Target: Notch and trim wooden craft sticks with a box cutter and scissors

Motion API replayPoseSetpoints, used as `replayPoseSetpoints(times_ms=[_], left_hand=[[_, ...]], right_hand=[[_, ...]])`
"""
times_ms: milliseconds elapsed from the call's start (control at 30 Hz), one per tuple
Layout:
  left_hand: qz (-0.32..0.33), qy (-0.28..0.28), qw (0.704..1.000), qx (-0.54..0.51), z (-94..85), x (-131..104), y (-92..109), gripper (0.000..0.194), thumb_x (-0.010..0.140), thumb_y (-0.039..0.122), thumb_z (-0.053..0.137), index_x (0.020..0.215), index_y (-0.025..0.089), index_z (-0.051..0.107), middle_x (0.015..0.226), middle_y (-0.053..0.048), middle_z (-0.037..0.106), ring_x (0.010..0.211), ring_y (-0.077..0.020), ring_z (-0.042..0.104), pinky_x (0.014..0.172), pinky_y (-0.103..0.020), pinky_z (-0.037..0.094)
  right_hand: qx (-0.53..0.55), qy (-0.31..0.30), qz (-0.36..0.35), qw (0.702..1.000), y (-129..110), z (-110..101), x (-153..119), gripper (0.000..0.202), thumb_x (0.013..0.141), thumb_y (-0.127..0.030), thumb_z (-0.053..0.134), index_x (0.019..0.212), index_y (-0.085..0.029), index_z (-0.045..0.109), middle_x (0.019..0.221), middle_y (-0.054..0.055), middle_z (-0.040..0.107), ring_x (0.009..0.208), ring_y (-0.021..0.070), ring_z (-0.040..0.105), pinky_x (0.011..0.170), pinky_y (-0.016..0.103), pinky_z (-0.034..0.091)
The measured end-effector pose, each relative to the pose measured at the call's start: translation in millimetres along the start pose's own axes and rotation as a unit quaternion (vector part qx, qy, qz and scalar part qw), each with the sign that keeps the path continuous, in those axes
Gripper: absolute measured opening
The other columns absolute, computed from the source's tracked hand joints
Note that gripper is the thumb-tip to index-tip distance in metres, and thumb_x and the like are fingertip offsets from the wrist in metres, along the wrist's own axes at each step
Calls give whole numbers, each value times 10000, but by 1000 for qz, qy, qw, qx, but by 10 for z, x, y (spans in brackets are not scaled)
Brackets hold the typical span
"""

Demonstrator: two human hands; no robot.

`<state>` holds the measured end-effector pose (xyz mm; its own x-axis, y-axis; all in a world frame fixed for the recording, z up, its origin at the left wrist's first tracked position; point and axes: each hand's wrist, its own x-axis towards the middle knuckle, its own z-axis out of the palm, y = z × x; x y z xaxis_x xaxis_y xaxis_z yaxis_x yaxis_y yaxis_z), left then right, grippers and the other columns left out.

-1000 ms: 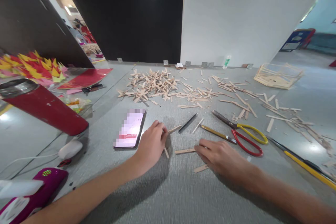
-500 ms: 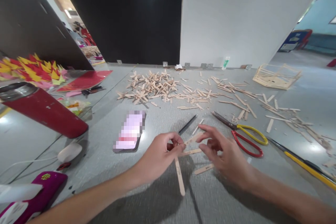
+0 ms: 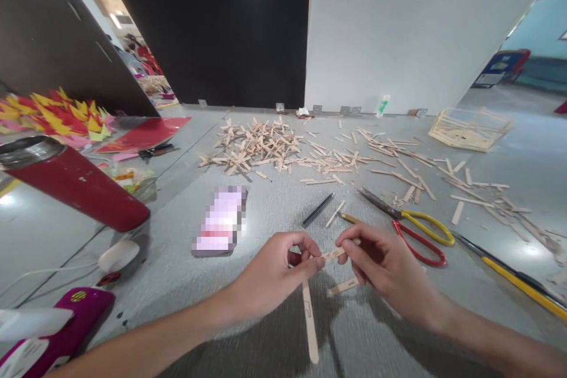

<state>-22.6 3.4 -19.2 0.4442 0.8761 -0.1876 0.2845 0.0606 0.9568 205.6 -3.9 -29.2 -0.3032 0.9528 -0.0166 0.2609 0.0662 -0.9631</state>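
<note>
Currently, I see left hand and right hand both pinching upper stick, which bridges gap between fingertips. Long stick slants down from under left fingers, apparently gripped there too. Progress, my judgement: work on these sticks looks partway; spare stick below right fingers lies unattached. Crossed-stick pile beyond left hand looks already made up. Hidden: any joint behind left fingertips, part of yellow-gold tool behind right hand. Stick markings unreadable.
</note>
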Motion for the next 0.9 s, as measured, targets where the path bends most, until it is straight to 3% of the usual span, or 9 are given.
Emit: replayPoseSetpoints(times_ms=[133,400,533,633,700,767,833,900], left_hand=[[-6,4,999,34,20,16,-53,216,972,379,657,879,193,714,707,35,542,643,-147,450,629,-263,365],[-8,6,999,37,-23,82,-150,244,945,405,676,863,185,739,769,-3,636,659,-156,508,619,-267,373],[-17,23,999,21,-118,195,-234,281,886,449,725,817,177,737,741,0,630,628,-147,521,593,-258,380],[-29,84,996,7,-235,284,-315,377,879,534,718,825,161,723,709,10,589,578,-131,483,547,-251,350],[-37,143,989,-2,-307,328,-372,423,879,567,708,904,144,716,727,17,572,545,-111,440,524,-249,332],[-37,202,979,-12,-348,356,-427,519,898,572,680,1174,132,685,754,37,548,537,-111,436,517,-245,338],[-30,242,970,-21,-348,370,-476,695,910,551,666,1459,150,524,781,57,530,544,-120,458,520,-240,361],[-21,255,966,-24,-317,373,-513,816,903,528,676,1579,176,385,802,63,533,556,-130,488,526,-242,390]], right_hand=[[-90,23,-39,995,55,-18,-7,277,1088,-418,583,971,-213,728,798,9,716,588,127,567,567,267,458],[-162,13,-72,984,68,-64,42,260,1090,-351,581,976,-212,769,803,12,759,609,145,602,565,272,473],[-261,6,-192,946,96,-106,59,273,1104,-222,527,1237,-193,764,1140,98,840,966,220,785,834,336,608],[-356,7,-249,901,155,-154,71,336,1119,-170,462,1332,-154,721,1348,170,774,1210,281,758,979,409,621],[-411,-12,-239,880,184,-179,81,326,1107,-141,463,1272,-159,743,1402,174,742,1251,299,742,980,430,631],[-442,-38,-217,869,194,-193,91,288,1091,-128,498,1187,-179,765,1359,145,759,1202,286,759,952,415,639],[-459,-51,-198,864,193,-209,102,246,1073,-121,544,1100,-197,777,1262,116,790,1137,269,772,917,388,637],[-476,-45,-175,860,192,-260,124,241,1055,-104,566,1041,-208,783,1193,106,803,1105,266,771,905,376,624]])
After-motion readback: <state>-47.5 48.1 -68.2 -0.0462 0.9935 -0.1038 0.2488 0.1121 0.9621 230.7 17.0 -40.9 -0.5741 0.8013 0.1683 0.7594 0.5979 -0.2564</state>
